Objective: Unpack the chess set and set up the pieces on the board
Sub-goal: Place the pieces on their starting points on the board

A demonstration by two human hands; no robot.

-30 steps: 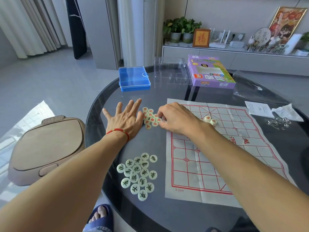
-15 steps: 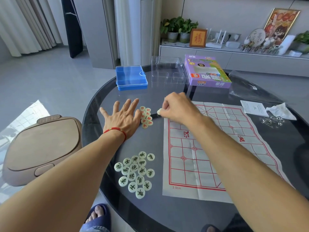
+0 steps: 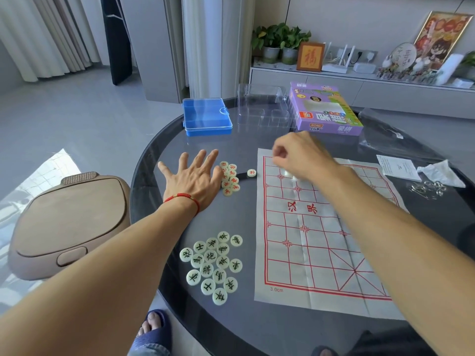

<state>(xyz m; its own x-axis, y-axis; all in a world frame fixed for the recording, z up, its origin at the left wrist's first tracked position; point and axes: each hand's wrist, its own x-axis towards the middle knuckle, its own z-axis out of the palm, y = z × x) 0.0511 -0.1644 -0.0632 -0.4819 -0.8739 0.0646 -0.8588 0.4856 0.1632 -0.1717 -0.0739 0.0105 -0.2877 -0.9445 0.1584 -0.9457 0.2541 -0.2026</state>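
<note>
The paper board (image 3: 321,242) with red grid lines lies on the right half of the round table. My right hand (image 3: 300,155) hovers over its far left corner with curled fingers pinched together, seemingly on a pale piece that is mostly hidden. Blurred pale pieces (image 3: 291,175) lie on the board under that hand. My left hand (image 3: 194,176) rests flat on the table, fingers spread, touching the pile of red-marked pieces (image 3: 230,179). One red-marked piece (image 3: 252,172) lies alone between pile and board. A cluster of green-marked pieces (image 3: 214,265) sits near the table's front.
At the back stand a blue plastic case (image 3: 207,116), a clear plastic tray (image 3: 264,109) and the purple game box (image 3: 325,111). Paper slip, tissue and metal rings (image 3: 426,187) lie at the right. A beige stool (image 3: 69,222) stands left of the dark glass table (image 3: 154,155).
My right hand left the red pile, rose and moved right to the board's far left corner. One red piece now lies apart from the pile. My left hand stayed flat.
</note>
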